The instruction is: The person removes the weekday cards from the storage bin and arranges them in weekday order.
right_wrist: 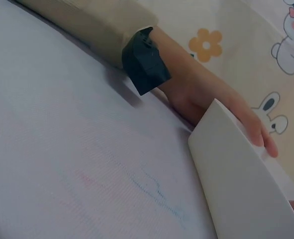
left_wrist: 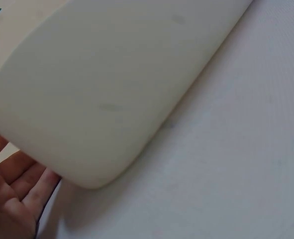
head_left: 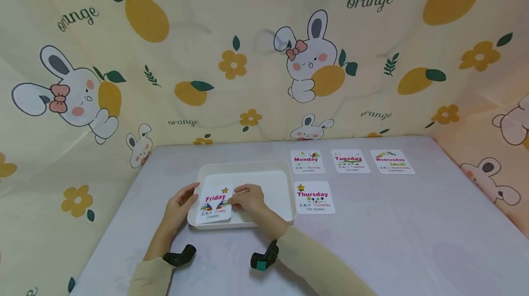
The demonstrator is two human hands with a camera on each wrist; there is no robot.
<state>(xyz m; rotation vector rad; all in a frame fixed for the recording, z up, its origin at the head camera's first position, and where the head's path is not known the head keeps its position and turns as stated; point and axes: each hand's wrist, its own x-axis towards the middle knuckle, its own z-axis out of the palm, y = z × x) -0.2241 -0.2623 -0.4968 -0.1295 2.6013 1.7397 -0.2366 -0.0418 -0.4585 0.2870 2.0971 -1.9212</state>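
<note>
Cards total five: four white weekday cards lie flat on the grey desk (head_left: 392,222), and one white "Friday" card (head_left: 215,204) sits over the near rim of the single white rectangular plastic tray (head_left: 264,181). Left hand (head_left: 178,204) and right hand (head_left: 247,198) pinch its edges. Only the wrist views show the tray's outer wall, not the print

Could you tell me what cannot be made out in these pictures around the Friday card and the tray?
- Head view: small print on the Friday card is too small; right hand covers its edge.
- Left wrist view: the tray hides the card; left hand is cut off.
- Right wrist view: the tray wall hides the card.
</note>
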